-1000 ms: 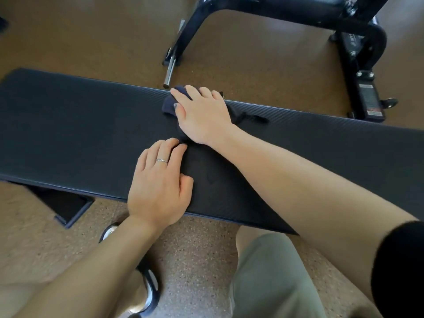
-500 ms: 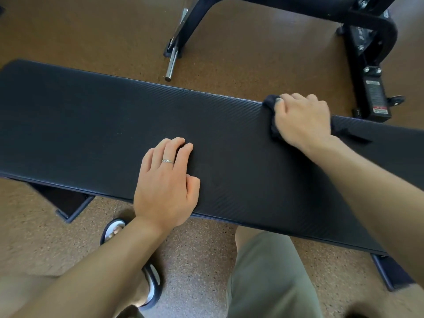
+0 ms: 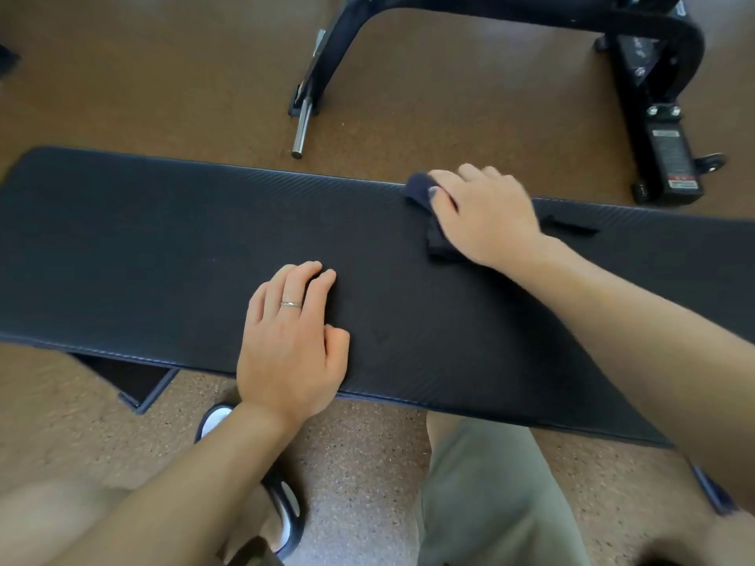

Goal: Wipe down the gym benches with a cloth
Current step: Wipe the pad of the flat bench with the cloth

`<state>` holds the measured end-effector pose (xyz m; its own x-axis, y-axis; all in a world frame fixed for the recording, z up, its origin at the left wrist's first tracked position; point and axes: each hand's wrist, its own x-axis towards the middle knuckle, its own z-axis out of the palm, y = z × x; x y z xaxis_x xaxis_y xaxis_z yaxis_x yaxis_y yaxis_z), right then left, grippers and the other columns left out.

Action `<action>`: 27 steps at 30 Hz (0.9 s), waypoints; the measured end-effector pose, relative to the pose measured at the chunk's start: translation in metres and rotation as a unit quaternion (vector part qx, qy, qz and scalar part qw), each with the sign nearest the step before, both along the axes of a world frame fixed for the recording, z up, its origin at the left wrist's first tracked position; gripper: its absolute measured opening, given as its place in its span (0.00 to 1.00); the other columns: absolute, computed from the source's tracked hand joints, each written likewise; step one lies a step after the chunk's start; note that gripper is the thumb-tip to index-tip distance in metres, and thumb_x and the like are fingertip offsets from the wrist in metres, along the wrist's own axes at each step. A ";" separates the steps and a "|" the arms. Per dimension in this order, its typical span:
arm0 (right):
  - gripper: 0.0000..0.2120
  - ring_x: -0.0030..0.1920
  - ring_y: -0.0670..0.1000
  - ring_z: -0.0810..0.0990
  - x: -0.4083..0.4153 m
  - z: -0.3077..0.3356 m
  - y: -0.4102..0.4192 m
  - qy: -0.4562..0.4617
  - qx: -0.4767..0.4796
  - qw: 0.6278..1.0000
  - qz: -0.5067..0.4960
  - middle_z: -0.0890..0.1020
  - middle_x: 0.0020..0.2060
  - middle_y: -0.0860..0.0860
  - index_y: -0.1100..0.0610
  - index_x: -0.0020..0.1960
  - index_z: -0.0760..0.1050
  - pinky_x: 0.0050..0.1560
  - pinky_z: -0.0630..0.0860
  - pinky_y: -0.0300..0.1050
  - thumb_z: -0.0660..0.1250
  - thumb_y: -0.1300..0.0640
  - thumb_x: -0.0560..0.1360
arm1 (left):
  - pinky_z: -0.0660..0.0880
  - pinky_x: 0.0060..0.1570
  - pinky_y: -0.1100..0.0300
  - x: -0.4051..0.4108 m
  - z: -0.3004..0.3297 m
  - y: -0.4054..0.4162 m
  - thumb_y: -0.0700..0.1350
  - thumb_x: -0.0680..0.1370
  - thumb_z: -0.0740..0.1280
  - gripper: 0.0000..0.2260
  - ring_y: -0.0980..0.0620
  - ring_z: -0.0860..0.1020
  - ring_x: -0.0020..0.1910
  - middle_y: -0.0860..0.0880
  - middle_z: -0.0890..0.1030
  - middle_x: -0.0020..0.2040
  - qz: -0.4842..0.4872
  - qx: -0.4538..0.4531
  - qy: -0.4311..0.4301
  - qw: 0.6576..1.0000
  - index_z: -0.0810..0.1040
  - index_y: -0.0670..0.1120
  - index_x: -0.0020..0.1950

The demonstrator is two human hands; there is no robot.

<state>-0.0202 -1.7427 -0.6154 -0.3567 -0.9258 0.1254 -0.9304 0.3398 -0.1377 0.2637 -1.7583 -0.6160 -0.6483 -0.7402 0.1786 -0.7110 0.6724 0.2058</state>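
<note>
Long black padded textured bench (image 3: 163, 247) spans view. Right hand (image 3: 486, 216) presses dark navy crumpled cloth (image 3: 425, 206) at bench far edge, fingers curled over it. Left hand (image 3: 292, 345) flat on bench near edge, fingers together.

Cloth (image 3: 425, 198) back leftward along bench (image 3: 163, 247)

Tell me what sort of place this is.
Most likely a gym. A long padded bench is being wiped with a cloth, a black equipment frame with a steel peg stands behind it, and the floor is speckled rubber.
</note>
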 end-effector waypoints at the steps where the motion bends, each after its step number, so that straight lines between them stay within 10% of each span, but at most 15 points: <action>1: 0.24 0.56 0.64 0.77 -0.012 0.000 0.014 0.003 0.004 1.000 -0.014 0.80 0.60 0.57 0.52 0.74 0.72 0.55 0.71 0.57 0.49 0.46 0.85 | 0.65 0.74 0.44 0.000 0.000 0.000 0.46 0.77 0.56 0.23 0.42 0.71 0.71 0.45 0.76 0.69 0.001 0.003 0.005 1.000 0.76 0.41 0.69; 6: 0.23 0.58 0.64 0.77 0.016 -0.001 0.006 0.021 0.005 0.996 -0.086 0.81 0.60 0.58 0.55 0.70 0.75 0.60 0.70 0.58 0.49 0.48 0.84 | 0.65 0.74 0.44 0.000 -0.004 0.001 0.44 0.76 0.59 0.23 0.41 0.71 0.71 0.44 0.76 0.69 0.001 -0.007 0.016 1.000 0.77 0.40 0.69; 17: 0.25 0.82 0.57 0.57 0.108 -0.005 0.074 -0.002 0.017 0.989 0.146 0.61 0.82 0.51 0.48 0.82 0.61 0.80 0.55 0.56 0.50 0.47 0.85 | 0.67 0.71 0.46 0.001 -0.002 0.004 0.44 0.76 0.57 0.21 0.42 0.73 0.68 0.44 0.77 0.67 -0.003 -0.023 0.037 0.999 0.78 0.41 0.66; 27: 0.29 0.81 0.63 0.58 0.099 -0.005 0.051 0.006 0.024 1.000 0.009 0.62 0.81 0.54 0.50 0.82 0.62 0.80 0.54 0.61 0.44 0.45 0.83 | 0.69 0.69 0.46 0.025 0.014 -0.025 0.43 0.82 0.57 0.17 0.44 0.73 0.67 0.43 0.76 0.68 0.051 0.017 0.067 0.996 0.73 0.42 0.70</action>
<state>0.0791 -1.6914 -0.6199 -0.3390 -0.9370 0.0842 -0.9378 0.3295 -0.1097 0.2888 -1.7835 -0.6021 -0.5412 -0.8082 0.2323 -0.7401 0.5890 0.3247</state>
